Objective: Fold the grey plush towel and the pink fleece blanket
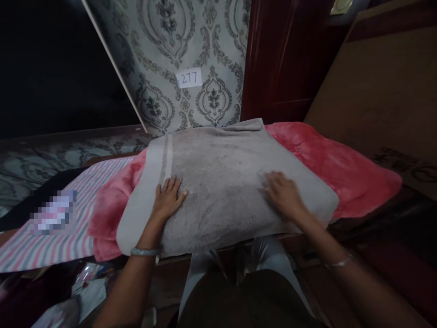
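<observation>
A grey towel [218,182] with pale stripes near its left end lies spread in front of me. My left hand [168,197] rests flat on its left part, fingers apart, close to the stripes. On the right part of the towel is my right hand [282,191], somewhat blurred, with its fingers stretched out and nothing in its grip. Beneath the towel, a pink-red plush blanket [327,164] shows on both sides. A fold of the towel stands up slightly at the back edge.
A striped cloth [82,205] lies at the left, partly pixelated. Behind are a dark screen [61,68], patterned wallpaper with a paper label [189,78], and a dark red door [280,54]. A large cardboard box [385,91] stands right. Bags and clutter [88,291] sit below left.
</observation>
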A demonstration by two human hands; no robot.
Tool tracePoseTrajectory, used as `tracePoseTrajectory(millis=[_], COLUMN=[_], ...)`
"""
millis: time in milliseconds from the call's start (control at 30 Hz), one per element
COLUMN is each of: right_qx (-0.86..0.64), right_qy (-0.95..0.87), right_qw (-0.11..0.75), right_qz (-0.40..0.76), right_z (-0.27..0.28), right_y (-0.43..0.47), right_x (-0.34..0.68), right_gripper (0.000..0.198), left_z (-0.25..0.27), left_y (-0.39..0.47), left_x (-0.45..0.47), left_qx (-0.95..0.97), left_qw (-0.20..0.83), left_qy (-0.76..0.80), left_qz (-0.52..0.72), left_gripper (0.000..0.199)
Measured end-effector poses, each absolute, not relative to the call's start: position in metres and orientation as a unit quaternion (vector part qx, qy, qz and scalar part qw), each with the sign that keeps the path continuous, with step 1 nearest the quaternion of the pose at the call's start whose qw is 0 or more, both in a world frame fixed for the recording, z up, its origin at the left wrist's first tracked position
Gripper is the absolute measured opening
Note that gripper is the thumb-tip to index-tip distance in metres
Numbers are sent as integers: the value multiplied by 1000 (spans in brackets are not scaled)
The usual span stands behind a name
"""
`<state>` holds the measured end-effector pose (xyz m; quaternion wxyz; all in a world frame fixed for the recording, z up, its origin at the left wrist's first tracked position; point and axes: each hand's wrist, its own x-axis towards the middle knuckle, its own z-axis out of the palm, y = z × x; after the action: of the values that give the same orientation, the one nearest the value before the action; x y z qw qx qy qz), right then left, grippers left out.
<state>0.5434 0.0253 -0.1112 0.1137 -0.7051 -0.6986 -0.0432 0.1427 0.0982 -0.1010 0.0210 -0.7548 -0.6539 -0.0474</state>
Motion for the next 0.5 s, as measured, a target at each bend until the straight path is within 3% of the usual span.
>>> tracePoseTrajectory(millis=[133,233,500], right_qx=[-532,-507,-674], right_qy=[-838,-853,-730], right_qw=[121,119,116], right_qz=[31,39,-17], right_z=[-112,-123,-157], right_y=[37,35,35], right_x=[443,425,575], right_gripper=[59,59,69], left_z=[-101,-101,-100], left_y=[99,99,89], left_x=[142,141,144], left_qx=[-758,-757,-759], left_qw=[18,19,7], left_qy=[-651,-652,-649], left_qz=[-44,-46,-48], left_gripper=[68,68,69])
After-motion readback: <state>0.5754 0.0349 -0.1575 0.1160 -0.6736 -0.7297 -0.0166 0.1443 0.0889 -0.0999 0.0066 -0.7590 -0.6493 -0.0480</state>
